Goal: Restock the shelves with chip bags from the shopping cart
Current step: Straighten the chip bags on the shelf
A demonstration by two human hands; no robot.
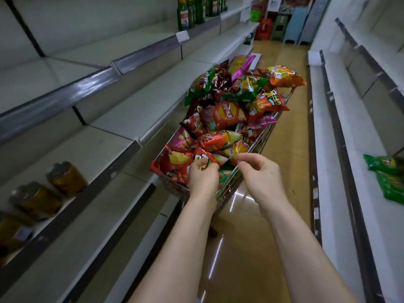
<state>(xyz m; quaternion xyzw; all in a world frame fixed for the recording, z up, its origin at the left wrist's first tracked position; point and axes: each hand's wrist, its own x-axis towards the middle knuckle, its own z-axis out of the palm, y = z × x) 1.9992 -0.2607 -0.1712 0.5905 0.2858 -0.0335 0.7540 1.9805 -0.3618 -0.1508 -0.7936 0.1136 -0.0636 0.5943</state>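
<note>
A wire shopping cart [260,136] stands in the aisle ahead of me, piled high with red, orange, green and pink chip bags [227,114]. My left hand [202,178] is at the cart's near end, its fingers curled round the edge of a red chip bag [202,157]. My right hand [260,173] hovers just to the right, over the cart's near rim, with fingers bent and thumb and forefinger close to a bag's corner; whether it holds that bag I cannot tell. Two green chip bags [388,173] lie on the right-hand shelf.
White shelves [135,110] run along the left side, mostly bare, with amber jars [65,178] low at the left and green bottles [190,12] on an upper shelf. More white shelving [341,119] lines the right. Stacked stools and crates [282,27] stand at the aisle's far end.
</note>
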